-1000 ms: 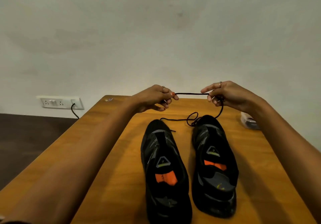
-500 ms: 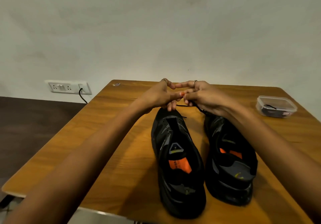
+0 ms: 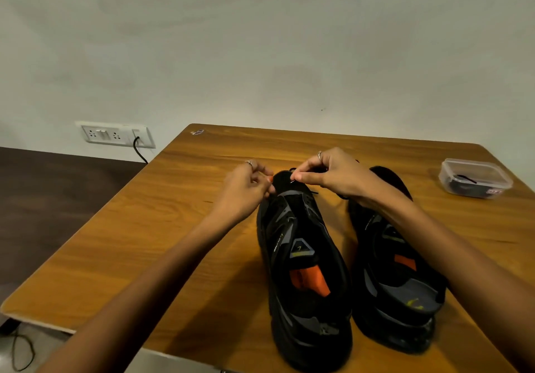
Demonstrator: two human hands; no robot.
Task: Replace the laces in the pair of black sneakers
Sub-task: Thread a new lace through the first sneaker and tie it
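1. Both hands work at the toe end of the left sneaker point(image 3: 301, 256), which stands on the wooden table point(image 3: 162, 227) beside the right sneaker point(image 3: 396, 271), toes pointing away from the person.
2. Left hand point(image 3: 246, 187): fingers curled in against the left edge of the toe area, apparently pinching something small. The black lace is not visible in that grip, so I cannot tell what it holds.
3. Right hand point(image 3: 327, 172): thumb and forefinger pinched narrow on what looks like the tip of the black lace point(image 3: 293, 180), just over the lowest eyelets. A short strand shows near the wrist, between the two shoes.
4. Judged step: threading the first eyelets of the left sneaker. Neither shoe shows lacing up the tongue, so the task looks early.
5. Risks:
   - The tip may miss the eyelet or fray; black lace on black upper gives poor contrast.
   - Uneven pull would leave the two ends of unequal length.
   - The loose strand between the shoes could snag on the right sneaker.
   - The unbraced shoe may slide on the smooth table.
6. Container: a clear plastic box point(image 3: 476, 178), lid on, stands well apart at the far right. Inside is something dark, possibly another lace; too small to confirm.
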